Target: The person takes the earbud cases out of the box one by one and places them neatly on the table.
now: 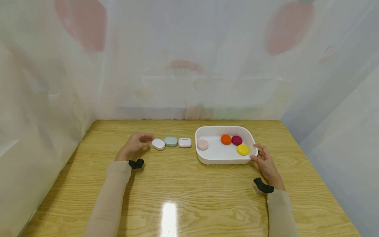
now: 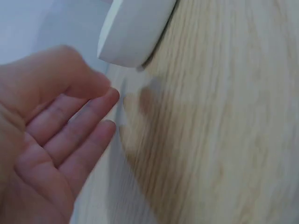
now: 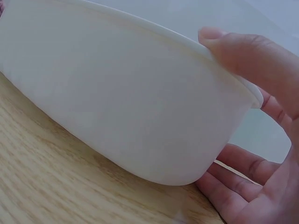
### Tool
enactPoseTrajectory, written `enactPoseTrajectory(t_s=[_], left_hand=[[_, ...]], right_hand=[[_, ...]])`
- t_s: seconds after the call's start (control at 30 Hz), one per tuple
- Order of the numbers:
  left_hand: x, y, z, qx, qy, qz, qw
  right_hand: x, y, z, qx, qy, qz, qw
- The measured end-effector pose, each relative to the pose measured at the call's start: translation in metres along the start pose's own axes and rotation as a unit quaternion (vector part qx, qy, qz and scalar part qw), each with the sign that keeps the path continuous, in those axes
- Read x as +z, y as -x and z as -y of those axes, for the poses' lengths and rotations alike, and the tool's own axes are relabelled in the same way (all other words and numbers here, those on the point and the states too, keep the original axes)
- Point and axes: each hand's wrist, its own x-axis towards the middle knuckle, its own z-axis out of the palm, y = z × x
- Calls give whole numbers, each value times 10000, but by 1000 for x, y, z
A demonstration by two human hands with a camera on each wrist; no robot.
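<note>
My left hand [image 1: 137, 143] is held just left of a white oval case [image 1: 158, 144], fingers loosely bent with nothing in them. In the left wrist view a gap shows between the fingertips and the white case [image 2: 135, 32]. A mint-green oval case [image 1: 170, 142] and a white earbud case [image 1: 185, 143] continue the row to the right. At the right end of a white rectangular bin [image 1: 223, 161], my right hand [image 1: 267, 166] grips it, thumb over the rim and fingers around the outer corner. The bin [image 3: 126, 93] stands on the table.
Inside the bin lie pale pink [image 1: 202, 144], orange [image 1: 226, 139], magenta [image 1: 237, 140] and yellow [image 1: 242, 149] round, flattened pieces. All of it stands on a wood-grain table [image 1: 207, 197]. A pale patterned curtain [image 1: 189, 92] hangs behind the table and along both sides.
</note>
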Motion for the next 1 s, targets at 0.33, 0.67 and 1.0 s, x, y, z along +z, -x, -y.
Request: enactPoseTrajectory(t_s=[0.33, 0.67, 1.0], left_hand=[[9, 1, -4, 217, 117, 122, 9996], [17, -5, 3, 466, -48, -59, 9989], [10, -4, 12, 400, -443, -416, 9974]], right_hand=[[-1, 0, -2, 41, 190, -37, 9998], [0, 1, -2, -30, 45, 37, 10000], [-1, 0, -3, -129, -25, 58, 9999]])
